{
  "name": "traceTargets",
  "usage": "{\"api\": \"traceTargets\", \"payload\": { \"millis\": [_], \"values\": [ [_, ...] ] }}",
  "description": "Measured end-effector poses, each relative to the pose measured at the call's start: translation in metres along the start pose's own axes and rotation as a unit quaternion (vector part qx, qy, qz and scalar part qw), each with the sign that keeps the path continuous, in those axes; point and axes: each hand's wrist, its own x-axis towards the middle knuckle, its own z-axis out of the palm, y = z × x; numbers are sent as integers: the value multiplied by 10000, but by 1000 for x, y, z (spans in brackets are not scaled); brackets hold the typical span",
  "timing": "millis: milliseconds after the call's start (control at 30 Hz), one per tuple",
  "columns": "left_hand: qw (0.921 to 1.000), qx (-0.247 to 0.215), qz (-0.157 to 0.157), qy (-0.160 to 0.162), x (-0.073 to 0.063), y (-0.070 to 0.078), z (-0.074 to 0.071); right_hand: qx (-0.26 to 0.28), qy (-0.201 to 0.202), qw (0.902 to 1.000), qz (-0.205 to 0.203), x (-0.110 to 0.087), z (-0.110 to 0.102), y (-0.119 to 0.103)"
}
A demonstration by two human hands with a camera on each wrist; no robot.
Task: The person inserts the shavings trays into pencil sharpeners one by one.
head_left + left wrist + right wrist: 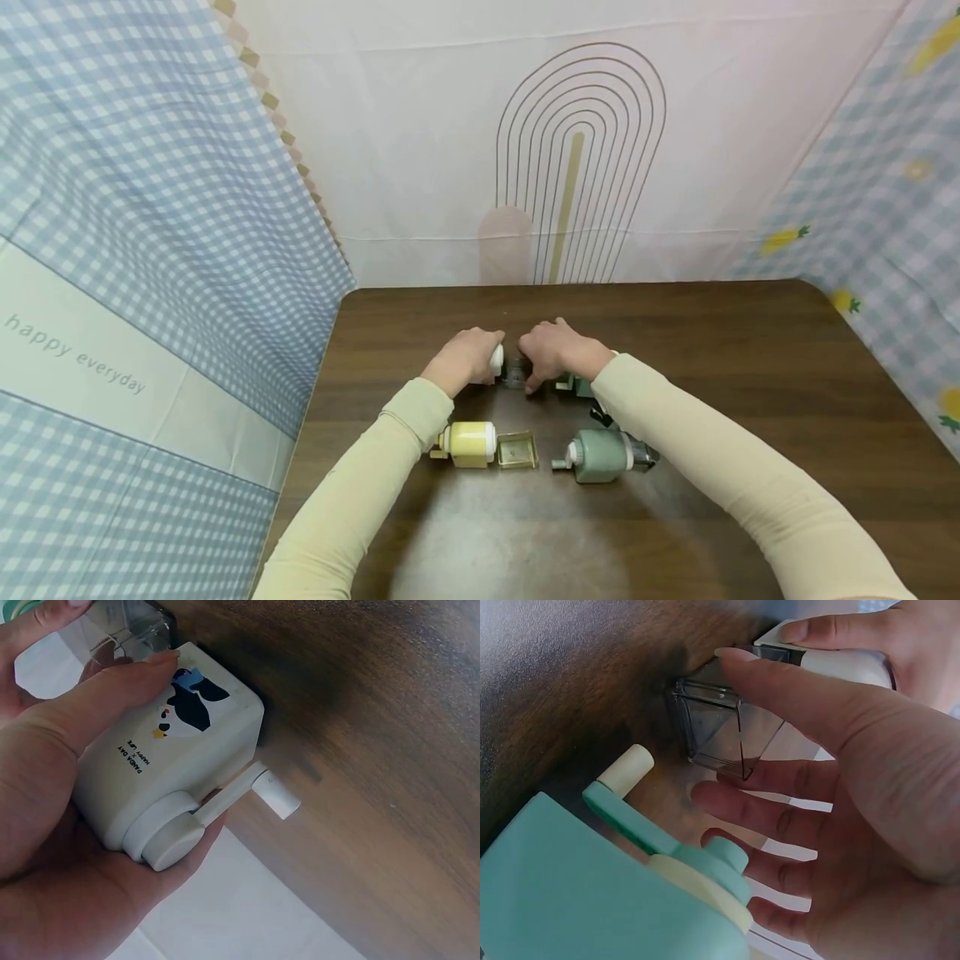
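Left wrist view: the white, boxy plastic sharpener [199, 746] lies left of centre in the frame, held by the left hand [45, 761] with its thumb along the printed face; that body is best kept steady, clear of the crank. In the right wrist view, the right hand [862, 825] pinches the small clear plastic drawer [720, 731] at upper centre, opened just its thickness; moving it squarely should avoid jamming.
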Motion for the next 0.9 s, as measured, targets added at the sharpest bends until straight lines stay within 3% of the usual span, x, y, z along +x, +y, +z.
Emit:
{"api": "traceTargets", "payload": {
  "millis": [600,900],
  "values": [
    [9996,243,52,119,-1,2,2,298,483,9975,-419,9,6,-1],
    [9997,187,66,140,-1,1,2,130,339,9986,-386,7,6,-1]
  ]
}}
